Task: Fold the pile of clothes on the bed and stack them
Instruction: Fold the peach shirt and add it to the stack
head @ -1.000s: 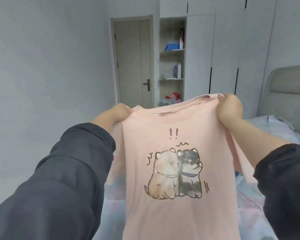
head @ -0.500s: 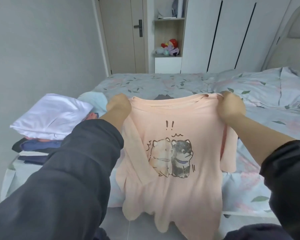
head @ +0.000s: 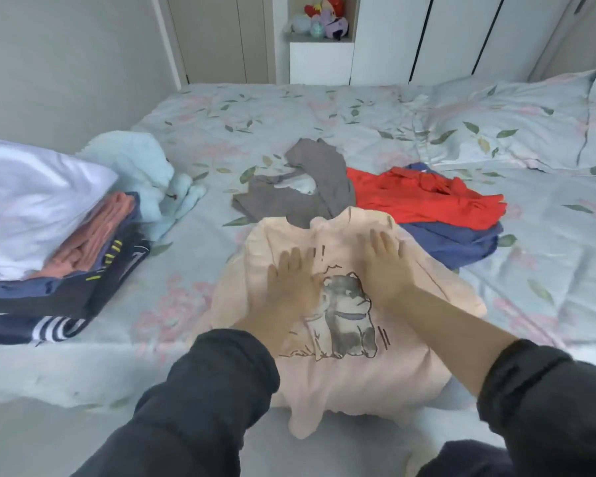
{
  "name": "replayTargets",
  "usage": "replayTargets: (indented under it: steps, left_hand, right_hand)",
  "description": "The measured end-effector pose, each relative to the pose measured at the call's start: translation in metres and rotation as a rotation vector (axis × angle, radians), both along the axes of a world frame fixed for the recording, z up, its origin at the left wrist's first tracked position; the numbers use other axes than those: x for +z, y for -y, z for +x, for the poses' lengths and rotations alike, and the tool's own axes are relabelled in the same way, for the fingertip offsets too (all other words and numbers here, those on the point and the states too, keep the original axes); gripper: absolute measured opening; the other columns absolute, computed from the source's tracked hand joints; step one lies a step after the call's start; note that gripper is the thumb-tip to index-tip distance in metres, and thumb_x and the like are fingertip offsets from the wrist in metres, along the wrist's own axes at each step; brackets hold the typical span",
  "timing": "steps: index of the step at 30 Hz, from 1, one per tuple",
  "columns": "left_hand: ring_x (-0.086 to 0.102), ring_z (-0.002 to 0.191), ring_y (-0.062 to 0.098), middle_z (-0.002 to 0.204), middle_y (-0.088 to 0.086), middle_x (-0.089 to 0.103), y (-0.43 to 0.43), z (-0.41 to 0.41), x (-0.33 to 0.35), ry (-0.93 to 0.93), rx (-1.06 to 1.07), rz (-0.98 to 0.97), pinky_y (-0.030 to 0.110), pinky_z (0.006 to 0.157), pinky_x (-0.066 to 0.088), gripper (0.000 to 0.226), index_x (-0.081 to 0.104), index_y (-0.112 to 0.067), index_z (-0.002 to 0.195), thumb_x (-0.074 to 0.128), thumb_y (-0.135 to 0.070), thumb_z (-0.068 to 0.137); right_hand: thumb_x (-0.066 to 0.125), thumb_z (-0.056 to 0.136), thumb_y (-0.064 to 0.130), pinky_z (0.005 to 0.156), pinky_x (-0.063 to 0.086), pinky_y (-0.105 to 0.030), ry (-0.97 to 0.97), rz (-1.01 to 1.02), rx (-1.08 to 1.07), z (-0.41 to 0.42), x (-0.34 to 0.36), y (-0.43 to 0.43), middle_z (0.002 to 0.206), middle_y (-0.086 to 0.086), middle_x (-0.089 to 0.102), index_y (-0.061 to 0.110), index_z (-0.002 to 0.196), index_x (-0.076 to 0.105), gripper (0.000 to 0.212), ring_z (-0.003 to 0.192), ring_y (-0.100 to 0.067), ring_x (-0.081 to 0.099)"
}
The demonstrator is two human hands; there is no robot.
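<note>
Bed: a mattress under a pale blue floral-print sheet (head: 324, 115) runs beneath both grips and well beyond them; it looks soft, so pressing hard would likely dent it instead of flattening the cloth.
Shirt: the pale peach cotton T-shirt with a cartoon-dog print (head: 341, 376) lies print-up directly under both grips. Its collar points away from the person and its hem droops over the bed's near edge. The shoulders and sleeves look bunched.
Left grip (head: 291, 280): flat, fingers straight and spread, palm resting on the shirt just left of the print. It clasps nothing.
Right grip (head: 387, 270): likewise flat and spread, pressing the shirt just right of the print and a little nearer the collar.
Step in hand: by the look of it, smoothing the shirt flat before the first fold.
Doing it well: stroke lightly outward from between the grips toward each sleeve, then down toward the hem, so the creases run off the edges. Draw the hanging hem up onto the bed first, or its weight may drag the fold crooked.
Crowding: a crumpled dark grey garment (head: 289, 197) meets the collar just beyond the grips. A bright red garment (head: 424, 197) lies on a navy blue one (head: 455, 239) beyond the right grip — all three unfolded. Keep the sleeves clear of them.
Stack: the pile of folded clothes topped by a white garment (head: 49, 218) sits well to the left of the left grip — probably where the shirt goes.
</note>
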State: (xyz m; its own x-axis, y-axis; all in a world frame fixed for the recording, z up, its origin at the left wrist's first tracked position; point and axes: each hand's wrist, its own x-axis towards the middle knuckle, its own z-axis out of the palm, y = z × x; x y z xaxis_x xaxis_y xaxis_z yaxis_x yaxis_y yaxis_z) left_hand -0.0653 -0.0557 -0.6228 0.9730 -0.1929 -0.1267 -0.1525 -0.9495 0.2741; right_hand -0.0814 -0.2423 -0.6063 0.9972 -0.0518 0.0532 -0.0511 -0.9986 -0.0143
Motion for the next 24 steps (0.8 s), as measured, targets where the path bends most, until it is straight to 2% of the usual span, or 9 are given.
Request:
replayTargets:
  steps: [3,9,12,14,15,17,20,22,24]
  left_hand:
    - [-0.01,0.147,0.022,0.161,0.0,-0.007,0.002,-0.017,-0.025,0.089,-0.017,0.114,0.045,0.117,-0.005,0.057,0.0,-0.03,0.153,0.014,-0.046,0.1]
    - [-0.014,0.146,0.025,0.161,0.004,-0.01,0.021,-0.024,-0.019,0.057,0.054,0.126,0.049,0.117,-0.008,0.058,-0.002,-0.027,0.153,0.013,-0.045,0.1]
    - [-0.015,0.146,0.024,0.161,0.002,-0.007,0.044,-0.044,-0.022,0.114,-0.048,0.083,0.05,0.115,-0.011,0.06,0.005,-0.026,0.153,0.015,-0.049,0.098]
    - [-0.014,0.146,0.024,0.161,0.002,-0.004,0.057,-0.051,-0.025,0.142,-0.11,0.073,0.049,0.115,-0.011,0.06,0.007,-0.028,0.153,0.018,-0.05,0.098]
    - [-0.014,0.146,0.025,0.161,0.003,-0.003,0.062,-0.052,-0.025,0.145,-0.124,0.072,0.049,0.116,-0.01,0.06,0.007,-0.029,0.153,0.019,-0.05,0.098]
    - [-0.014,0.146,0.027,0.161,0.005,-0.004,0.075,-0.052,-0.023,0.139,-0.122,0.072,0.049,0.116,-0.01,0.06,0.007,-0.029,0.152,0.019,-0.049,0.097]
    - [-0.017,0.146,0.026,0.161,0.005,-0.007,0.103,-0.056,-0.021,0.139,-0.163,0.055,0.048,0.116,-0.012,0.063,0.008,-0.023,0.153,0.02,-0.048,0.097]
    - [-0.016,0.146,0.024,0.161,0.004,-0.007,0.113,-0.057,-0.024,0.155,-0.237,0.036,0.047,0.117,-0.01,0.063,0.009,-0.023,0.153,0.021,-0.047,0.097]
    - [-0.014,0.147,0.021,0.161,0.001,-0.005,0.112,-0.053,-0.028,0.162,-0.258,-0.005,0.046,0.118,-0.007,0.062,0.01,-0.027,0.153,0.024,-0.046,0.096]
  right_hand:
    - [0.015,0.101,0.04,0.116,-0.001,-0.049,-0.131,0.119,-0.001,-0.027,-0.046,0.003,0.161,-0.002,-0.003,0.026,0.153,0.006,0.054,0.147,-0.022,-0.005]
    - [0.017,0.102,0.037,0.117,0.003,-0.045,-0.111,0.145,0.057,-0.027,-0.043,0.007,0.161,-0.004,0.0,0.024,0.153,0.008,0.053,0.147,-0.02,-0.002]
    - [0.033,0.099,0.024,0.116,0.012,-0.042,-0.023,0.134,0.144,-0.047,-0.034,0.023,0.157,-0.006,0.02,0.016,0.147,0.03,0.049,0.146,-0.021,0.013]
    - [0.048,0.085,0.006,0.112,0.025,-0.046,0.177,0.073,0.124,-0.061,-0.024,0.04,0.145,-0.015,0.041,0.004,0.128,0.053,0.043,0.138,-0.033,0.031]
    - [0.051,0.077,0.0,0.108,0.031,-0.05,0.282,0.032,0.056,-0.066,-0.021,0.052,0.137,-0.021,0.048,-0.001,0.117,0.059,0.04,0.131,-0.04,0.039]
    - [0.058,0.075,0.004,0.105,0.031,-0.052,0.336,0.033,-0.155,-0.072,-0.014,0.075,0.13,-0.025,0.049,-0.004,0.121,0.055,0.046,0.124,-0.043,0.043]
    - [0.067,0.078,0.03,0.096,0.032,-0.044,0.192,0.332,-0.511,-0.068,-0.003,0.107,0.129,-0.017,0.045,0.002,0.129,0.044,0.063,0.119,-0.037,0.04]
    - [0.066,0.08,0.033,0.091,0.038,-0.04,0.06,0.507,-0.682,-0.057,0.007,0.127,0.12,-0.014,0.049,0.003,0.119,0.05,0.051,0.116,-0.035,0.044]
    - [0.06,0.084,0.026,0.074,0.043,-0.032,-0.094,0.573,-0.669,-0.048,0.016,0.145,0.091,-0.011,0.056,0.006,0.087,0.057,0.02,0.097,-0.033,0.054]
